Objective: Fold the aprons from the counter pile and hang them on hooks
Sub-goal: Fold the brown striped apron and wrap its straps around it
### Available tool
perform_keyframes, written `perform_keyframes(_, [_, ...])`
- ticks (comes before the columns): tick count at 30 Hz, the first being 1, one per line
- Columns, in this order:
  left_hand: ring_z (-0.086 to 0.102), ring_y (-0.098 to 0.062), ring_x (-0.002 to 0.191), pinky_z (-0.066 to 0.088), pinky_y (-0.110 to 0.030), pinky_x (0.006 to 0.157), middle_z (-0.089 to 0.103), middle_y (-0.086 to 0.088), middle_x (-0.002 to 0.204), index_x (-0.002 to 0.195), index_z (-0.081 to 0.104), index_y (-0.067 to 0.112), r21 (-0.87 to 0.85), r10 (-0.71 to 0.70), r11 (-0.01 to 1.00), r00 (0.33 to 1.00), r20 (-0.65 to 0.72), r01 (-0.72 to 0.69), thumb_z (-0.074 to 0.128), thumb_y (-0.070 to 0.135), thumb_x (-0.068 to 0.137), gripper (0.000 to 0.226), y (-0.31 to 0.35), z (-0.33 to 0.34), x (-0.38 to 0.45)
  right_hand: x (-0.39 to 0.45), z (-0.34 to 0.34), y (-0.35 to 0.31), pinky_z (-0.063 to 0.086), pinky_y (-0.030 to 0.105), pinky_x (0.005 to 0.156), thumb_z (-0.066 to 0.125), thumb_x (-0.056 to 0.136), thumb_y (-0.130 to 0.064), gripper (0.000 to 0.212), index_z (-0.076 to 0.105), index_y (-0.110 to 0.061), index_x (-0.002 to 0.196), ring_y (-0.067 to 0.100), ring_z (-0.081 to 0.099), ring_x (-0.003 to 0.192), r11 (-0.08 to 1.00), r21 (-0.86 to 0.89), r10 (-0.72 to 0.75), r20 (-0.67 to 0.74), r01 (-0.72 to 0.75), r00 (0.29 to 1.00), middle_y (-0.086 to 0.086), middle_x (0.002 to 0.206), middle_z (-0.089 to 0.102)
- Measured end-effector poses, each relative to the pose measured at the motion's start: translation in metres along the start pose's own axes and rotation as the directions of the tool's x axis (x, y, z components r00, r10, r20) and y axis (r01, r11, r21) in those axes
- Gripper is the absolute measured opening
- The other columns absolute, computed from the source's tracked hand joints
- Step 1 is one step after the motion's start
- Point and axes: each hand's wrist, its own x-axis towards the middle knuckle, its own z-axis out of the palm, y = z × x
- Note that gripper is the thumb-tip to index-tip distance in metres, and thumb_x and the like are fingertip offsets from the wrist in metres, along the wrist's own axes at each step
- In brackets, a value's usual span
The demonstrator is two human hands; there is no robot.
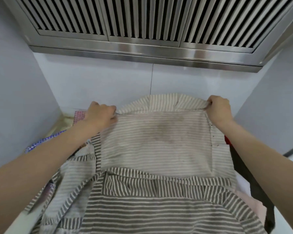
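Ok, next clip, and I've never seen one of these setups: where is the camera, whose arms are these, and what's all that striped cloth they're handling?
There is no machine here. The single picture comes from a camera worn on a person's head, looking forward and down, so the two bare arms reaching in are that person's own.

The left hand and the right hand each grip a far corner of a grey-and-white striped apron, holding it stretched between them. Its near part, with darker stripes and loose straps, lies spread toward the camera.

Other cloth peeks out around it: a blue checked piece and a small red checked piece on the left, something red and black on the right. The counter underneath is mostly hidden.

Above is a steel extractor hood with slotted panels. No hooks are in view.
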Motion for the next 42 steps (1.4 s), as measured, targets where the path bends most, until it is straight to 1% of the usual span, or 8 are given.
perform_keyframes(13, [0.050,-0.020,0.115,0.029,-0.033,0.100,0.052,0.003,0.126,0.132,0.042,0.025,-0.008,0.481,0.853,0.781,0.399,-0.522,0.049,0.036,0.092,0.042,0.053,0.050,-0.128,-0.105,0.023,0.085,0.022,0.021,0.045,0.060,0.079,0.000,0.044,0.031,-0.016,0.051,0.012,0.034,0.051,0.868,-0.386,-0.029,0.588,0.312,0.808,-0.003,0.055,0.033])
perform_keyframes(17, [0.064,-0.019,0.065,0.051,-0.029,0.067,0.064,0.000,0.085,0.094,0.068,0.026,0.003,0.483,0.876,0.875,0.022,-0.483,0.089,0.033,0.049,0.051,0.062,0.056,-0.143,-0.123,0.030,0.071,0.048,0.030,0.078,0.057,0.086,-0.016,0.010,0.058,-0.011,0.095,0.024,0.054,0.100,0.830,-0.409,0.035,0.716,0.378,0.698,0.004,0.101,0.056])
perform_keyframes(19, [0.062,-0.019,0.058,0.051,-0.027,0.065,0.063,0.001,0.077,0.083,0.070,0.026,-0.020,0.506,0.862,0.861,-0.054,-0.507,0.092,0.025,0.040,0.048,0.069,0.060,-0.146,-0.134,0.038,0.067,0.036,0.038,0.101,0.064,0.083,-0.030,0.054,0.044,-0.017,0.132,0.029,0.038,0.127,0.760,-0.438,0.019,0.754,0.481,0.656,0.006,0.133,0.042])
perform_keyframes(23, [0.063,-0.016,0.069,0.044,-0.031,0.079,0.062,0.003,0.078,0.081,0.070,0.028,-0.075,0.564,0.818,0.821,-0.084,-0.570,0.092,0.013,0.041,0.048,0.078,0.059,-0.154,-0.154,0.045,0.053,0.031,0.034,0.092,0.053,0.088,-0.015,0.020,0.055,-0.020,0.108,0.024,0.039,0.119,0.686,-0.413,-0.323,0.565,0.599,0.759,-0.001,0.122,0.054])
perform_keyframes(28, [0.036,-0.026,0.128,0.026,-0.036,0.109,0.036,-0.006,0.142,0.140,0.038,0.024,-0.047,0.462,0.884,0.853,0.242,-0.465,0.040,0.012,0.097,0.045,0.082,0.069,-0.162,-0.155,0.035,0.061,0.038,0.031,0.083,0.045,0.087,0.001,0.024,0.062,-0.016,0.090,0.023,0.052,0.110,0.670,-0.326,-0.365,0.638,0.668,0.678,0.005,0.103,0.057])
perform_keyframes(34, [0.046,-0.010,0.104,0.037,-0.022,0.093,0.046,0.010,0.111,0.110,0.057,0.022,-0.641,0.427,0.736,0.884,0.189,-0.219,0.056,0.027,0.085,0.025,0.077,0.074,-0.171,-0.162,0.053,0.056,0.044,0.032,0.084,0.045,0.090,-0.003,0.024,0.060,-0.002,0.109,0.027,0.055,0.101,0.706,-0.287,0.001,0.914,0.647,0.405,0.015,0.113,0.058])
perform_keyframes(38, [0.051,-0.012,0.089,0.042,-0.028,0.082,0.047,0.008,0.094,0.098,0.059,0.017,-0.763,-0.053,0.645,0.999,0.008,0.041,0.060,0.024,0.089,0.011,0.060,0.056,-0.145,-0.137,0.044,-0.007,0.044,0.030,0.084,0.042,0.095,-0.011,0.020,0.061,-0.006,0.095,0.024,0.059,0.098,0.858,-0.091,-0.264,0.766,0.506,0.586,0.010,0.106,0.064])
perform_keyframes(42, [0.057,-0.023,0.099,0.045,-0.032,0.077,0.056,-0.003,0.103,0.111,0.053,0.013,-0.360,-0.209,0.862,0.897,0.391,0.357,0.047,0.052,0.091,0.044,0.058,0.049,-0.112,-0.129,0.064,-0.082,0.040,0.023,0.080,0.044,0.093,-0.005,0.022,0.059,-0.007,0.110,0.018,0.053,0.098,0.848,0.131,-0.452,0.685,0.514,0.571,0.007,0.114,0.059])
